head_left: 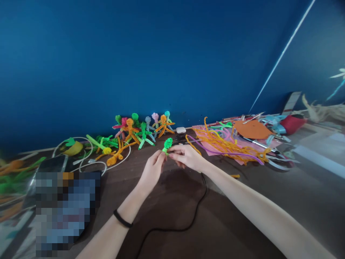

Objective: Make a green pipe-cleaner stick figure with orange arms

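Between my hands, above the dark table [172, 208], is a bright green pipe-cleaner figure [167, 144] with a coiled, rounded top. My left hand [155, 163] pinches its lower part from the left. From the right, my right hand [185, 156] has its thumb and fingers closed at the same lower part. My fingers hide the bottom of the figure. Just beyond stand several finished-looking pipe-cleaner figures, among them a green one [144, 135] and an orange one [164, 126].
Orange pipe cleaners [229, 144] lie on pink paper [206, 149] at right, with scissors [280, 160] beside them. A white earbud case [180, 130] sits by the blue wall [172, 64]. A black cable [185, 228] crosses the table; a white cable [118, 165] loops at left.
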{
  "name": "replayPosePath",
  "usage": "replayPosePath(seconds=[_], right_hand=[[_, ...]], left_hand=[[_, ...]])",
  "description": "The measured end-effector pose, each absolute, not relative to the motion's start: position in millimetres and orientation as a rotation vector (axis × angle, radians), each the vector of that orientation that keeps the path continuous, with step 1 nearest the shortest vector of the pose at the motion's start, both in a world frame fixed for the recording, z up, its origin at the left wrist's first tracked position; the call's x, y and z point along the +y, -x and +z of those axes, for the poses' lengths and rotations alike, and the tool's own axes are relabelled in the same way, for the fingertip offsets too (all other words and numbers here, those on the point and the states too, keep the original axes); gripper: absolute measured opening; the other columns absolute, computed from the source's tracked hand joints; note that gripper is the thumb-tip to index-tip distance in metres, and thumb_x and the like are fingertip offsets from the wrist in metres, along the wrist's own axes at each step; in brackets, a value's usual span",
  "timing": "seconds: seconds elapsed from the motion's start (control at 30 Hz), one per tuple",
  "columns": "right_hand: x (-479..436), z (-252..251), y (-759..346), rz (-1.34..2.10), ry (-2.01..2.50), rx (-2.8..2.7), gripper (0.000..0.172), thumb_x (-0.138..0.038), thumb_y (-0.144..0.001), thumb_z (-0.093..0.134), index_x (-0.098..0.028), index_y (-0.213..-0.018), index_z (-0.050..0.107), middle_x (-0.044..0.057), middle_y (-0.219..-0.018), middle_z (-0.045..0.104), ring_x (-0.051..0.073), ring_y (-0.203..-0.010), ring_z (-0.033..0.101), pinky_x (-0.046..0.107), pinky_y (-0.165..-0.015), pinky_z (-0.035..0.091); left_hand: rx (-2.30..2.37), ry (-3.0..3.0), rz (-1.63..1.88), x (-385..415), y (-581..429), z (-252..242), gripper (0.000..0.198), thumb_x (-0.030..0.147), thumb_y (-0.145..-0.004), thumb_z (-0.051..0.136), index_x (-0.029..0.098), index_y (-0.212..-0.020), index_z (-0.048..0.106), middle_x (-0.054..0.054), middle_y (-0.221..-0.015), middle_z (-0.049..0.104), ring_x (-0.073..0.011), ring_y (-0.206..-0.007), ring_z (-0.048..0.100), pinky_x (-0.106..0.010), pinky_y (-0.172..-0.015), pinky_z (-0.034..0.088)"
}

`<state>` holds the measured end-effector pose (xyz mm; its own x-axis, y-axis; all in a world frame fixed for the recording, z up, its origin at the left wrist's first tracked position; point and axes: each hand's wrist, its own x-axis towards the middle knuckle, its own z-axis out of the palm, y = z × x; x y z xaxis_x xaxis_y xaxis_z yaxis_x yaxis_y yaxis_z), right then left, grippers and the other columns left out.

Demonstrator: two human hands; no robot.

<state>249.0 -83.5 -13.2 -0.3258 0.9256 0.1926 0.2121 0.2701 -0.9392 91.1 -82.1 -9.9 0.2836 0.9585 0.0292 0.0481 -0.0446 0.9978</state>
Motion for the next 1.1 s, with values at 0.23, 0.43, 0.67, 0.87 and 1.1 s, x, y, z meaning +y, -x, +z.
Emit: replayPosePath(seconds=[0.23, 0.43, 0.67, 0.87, 1.1], right_hand=[[-80.8, -15.1, -248.6, 1.220, 0.859, -1.610, 0.027, -0.037, -0.077, 0.058, -0.014, -0.092, 0.059, -0.004, -0.056, 0.050, 0.005, -0.043, 0.042, 0.018, -0.041, 0.033], [-85.5, -12.1, -246.8, 1.277, 0.820, -1.542, 0.025, -0.037, -0.074, 0.061, -0.014, -0.081, 0.057, -0.004, -0.055, 0.047, 0.006, -0.046, 0.040, 0.018, -0.040, 0.031], [-86.3, -7.3, -244.1, 1.232, 0.863, -1.535, 0.013, -0.027, -0.074, 0.055, -0.015, -0.078, 0.052, -0.003, -0.062, 0.052, 0.005, -0.044, 0.042, 0.016, -0.036, 0.033], [-86.4, -9.6, -240.3, 1.171, 0.983, -1.500, 0.007, -0.019, -0.075, 0.049, -0.017, -0.081, 0.046, -0.008, -0.047, 0.047, 0.005, -0.032, 0.038, 0.016, -0.030, 0.030], [-88.1, -7.8, -239.9, 1.167, 0.977, -1.550, 0.007, -0.016, -0.078, 0.045, -0.018, -0.085, 0.044, -0.009, -0.045, 0.046, 0.004, -0.030, 0.036, 0.015, -0.030, 0.028]], left_hand=[[0.610, -0.973, 0.735, -80.4, -86.4, -3.3, 0.030, 0.033, -0.082, 0.046, 0.016, -0.058, 0.038, 0.009, -0.048, 0.014, -0.0032, -0.039, 0.011, -0.013, -0.034, 0.016], [0.464, -0.861, 0.590, -82.6, -81.9, -5.1, 0.032, 0.033, -0.081, 0.049, 0.016, -0.056, 0.037, 0.008, -0.049, 0.015, -0.0034, -0.040, 0.011, -0.012, -0.034, 0.017], [0.742, -1.130, 0.824, -82.7, -89.8, -9.2, 0.022, 0.037, -0.077, 0.052, 0.016, -0.072, 0.051, 0.005, -0.052, 0.042, -0.0045, -0.040, 0.034, -0.016, -0.037, 0.022], [1.046, -1.584, 1.114, -83.7, -90.8, -6.0, 0.015, 0.032, -0.076, 0.053, 0.018, -0.070, 0.052, 0.003, -0.059, 0.052, -0.0093, -0.054, 0.048, -0.020, -0.052, 0.037], [1.126, -1.770, 1.052, -81.0, -87.8, -7.5, 0.012, 0.029, -0.077, 0.049, 0.019, -0.072, 0.052, 0.004, -0.055, 0.049, -0.0100, -0.047, 0.045, -0.022, -0.048, 0.034]])
